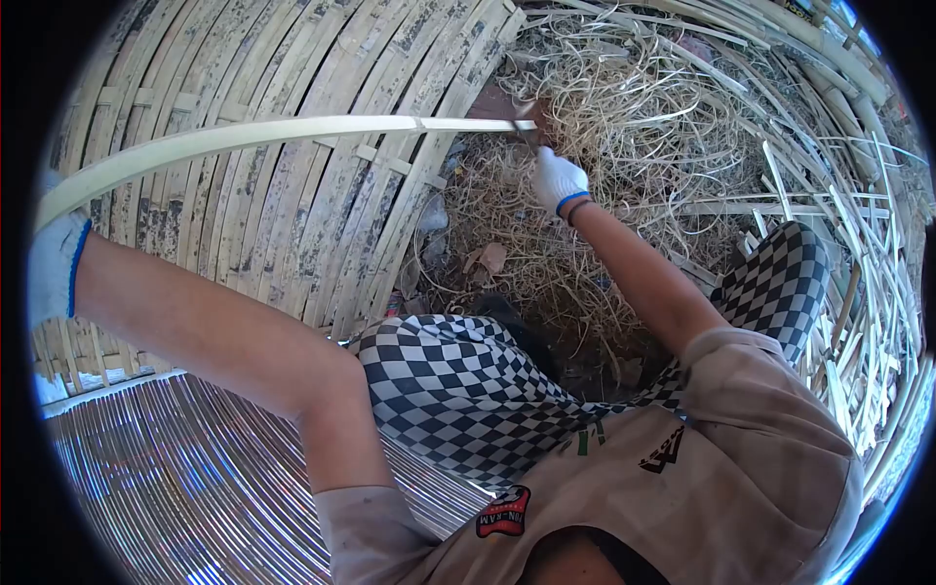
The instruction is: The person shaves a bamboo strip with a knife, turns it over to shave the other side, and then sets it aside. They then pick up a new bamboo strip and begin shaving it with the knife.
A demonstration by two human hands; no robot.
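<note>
A long pale bamboo strip [292, 128] arches from the far left edge to the upper middle of the head view. My left hand [54, 268], in a white glove with a blue cuff, is at the far left, at the strip's near end; its fingers are cut off by the view's edge. My right hand [560, 180], also gloved, is closed on the handle of a knife-like tool [527, 129]. The tool's blurred blade meets the strip's far end, above a reddish-brown block [495, 103].
Woven bamboo panels [244, 78] stand at the upper left. Curled shavings [634, 127] cover the ground beyond my right hand. Loose split strips [848, 283] are piled at the right. Thin strips in rows [195, 478] lie at the lower left. My checkered knees [439, 380] are bent below.
</note>
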